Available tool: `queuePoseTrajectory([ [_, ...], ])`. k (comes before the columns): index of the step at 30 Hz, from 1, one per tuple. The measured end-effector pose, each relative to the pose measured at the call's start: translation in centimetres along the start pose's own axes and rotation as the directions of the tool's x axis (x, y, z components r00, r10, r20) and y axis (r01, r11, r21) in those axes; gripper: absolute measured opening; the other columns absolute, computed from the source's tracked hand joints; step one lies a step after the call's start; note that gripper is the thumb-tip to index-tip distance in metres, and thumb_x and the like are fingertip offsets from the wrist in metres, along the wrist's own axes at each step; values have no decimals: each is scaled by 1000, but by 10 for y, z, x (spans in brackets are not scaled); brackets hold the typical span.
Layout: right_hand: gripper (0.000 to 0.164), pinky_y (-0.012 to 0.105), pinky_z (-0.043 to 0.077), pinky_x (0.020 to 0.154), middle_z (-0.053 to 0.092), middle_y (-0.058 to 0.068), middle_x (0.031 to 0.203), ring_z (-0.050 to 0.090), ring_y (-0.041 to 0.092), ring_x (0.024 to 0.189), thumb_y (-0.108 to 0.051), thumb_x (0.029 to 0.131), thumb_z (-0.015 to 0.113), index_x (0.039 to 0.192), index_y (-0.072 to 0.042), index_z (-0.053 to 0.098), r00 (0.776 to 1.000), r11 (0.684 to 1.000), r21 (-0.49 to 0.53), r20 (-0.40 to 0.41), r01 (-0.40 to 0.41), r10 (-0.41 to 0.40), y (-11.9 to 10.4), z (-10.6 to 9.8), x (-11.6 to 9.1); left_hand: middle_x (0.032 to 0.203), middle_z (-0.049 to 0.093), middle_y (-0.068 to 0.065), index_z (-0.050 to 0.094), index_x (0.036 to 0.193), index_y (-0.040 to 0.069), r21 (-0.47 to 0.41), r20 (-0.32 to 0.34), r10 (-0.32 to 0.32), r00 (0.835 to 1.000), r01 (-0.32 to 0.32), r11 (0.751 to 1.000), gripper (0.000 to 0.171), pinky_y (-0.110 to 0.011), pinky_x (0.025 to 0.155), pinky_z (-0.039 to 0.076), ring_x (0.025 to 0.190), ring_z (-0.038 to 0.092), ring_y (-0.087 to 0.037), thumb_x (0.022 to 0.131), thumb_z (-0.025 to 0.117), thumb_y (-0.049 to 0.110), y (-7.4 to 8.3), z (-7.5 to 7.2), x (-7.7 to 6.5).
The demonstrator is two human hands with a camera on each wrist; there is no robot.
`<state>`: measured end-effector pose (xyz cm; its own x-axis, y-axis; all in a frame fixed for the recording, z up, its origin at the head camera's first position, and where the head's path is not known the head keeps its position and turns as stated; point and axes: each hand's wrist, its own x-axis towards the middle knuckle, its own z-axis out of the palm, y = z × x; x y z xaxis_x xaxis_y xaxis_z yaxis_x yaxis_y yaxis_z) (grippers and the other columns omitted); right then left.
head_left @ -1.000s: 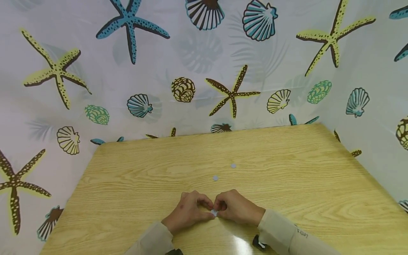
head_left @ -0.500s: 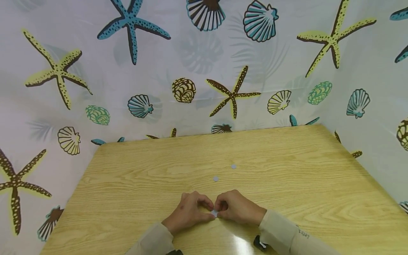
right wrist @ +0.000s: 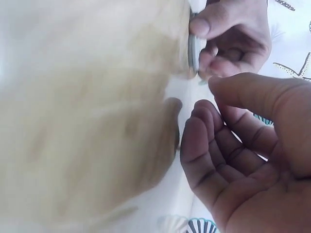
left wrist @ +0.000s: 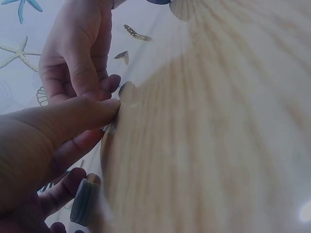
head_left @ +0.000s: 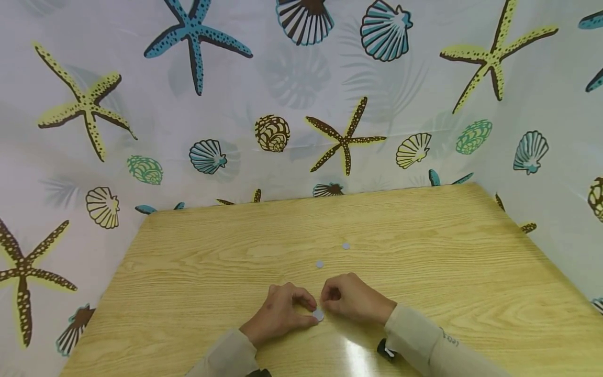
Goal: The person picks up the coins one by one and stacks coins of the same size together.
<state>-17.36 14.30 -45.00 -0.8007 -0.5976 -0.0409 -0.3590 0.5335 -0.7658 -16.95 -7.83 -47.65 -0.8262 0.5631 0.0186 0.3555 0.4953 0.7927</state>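
A small pale grey disc (head_left: 318, 314) is pinched by my left hand (head_left: 278, 310), between thumb and index finger, just above or on the wooden table. The right wrist view shows this disc (right wrist: 194, 46) edge-on against the left thumb. My right hand (head_left: 354, 297) is a little to the right of it, apart from the disc. Its fingers are loosely bent and nothing can be made out between them. In the left wrist view a disc edge (left wrist: 83, 201) shows beside fingertips at the lower left; which disc it is, I cannot tell.
Two loose grey discs lie beyond the hands, a nearer disc (head_left: 319, 264) and a farther disc (head_left: 346, 246) to its right. The wooden table (head_left: 212, 246) ends at a cloth (head_left: 226, 104) printed with shells and starfish, behind and at both sides.
My right hand has drawn off the disc, slightly up and to the right, so more of the disc shows. The left hand keeps its pinch in the same place.
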Motion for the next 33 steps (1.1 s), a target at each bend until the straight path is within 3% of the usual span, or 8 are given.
queuePoseTrajectory([
  [7,9,25,50,69,65,-6,84,58,10,77,-1,91,70,88,-9,69,996,998,-42,-70,-54,51,5,-8,9,85,71,21,75,90,21,4,4,-19,1000,19,1000,18,-48,94,24,94,60,-2,78,87,26,0,0,0],
  [17,6,25,50,69,66,-6,83,59,8,77,-4,91,71,89,-8,68,986,997,-56,-160,-57,47,10,-20,21,85,70,23,75,90,22,12,3,-19,1000,19,1000,18,-46,91,25,95,59,-1,78,87,28,0,0,1],
  [33,9,31,52,75,66,-1,90,60,12,81,-4,90,73,97,-5,68,972,993,-44,-214,-107,95,19,-25,39,86,70,22,75,91,21,3,5,-25,1000,25,1000,18,-46,91,24,96,58,-2,79,87,28,0,0,0],
])
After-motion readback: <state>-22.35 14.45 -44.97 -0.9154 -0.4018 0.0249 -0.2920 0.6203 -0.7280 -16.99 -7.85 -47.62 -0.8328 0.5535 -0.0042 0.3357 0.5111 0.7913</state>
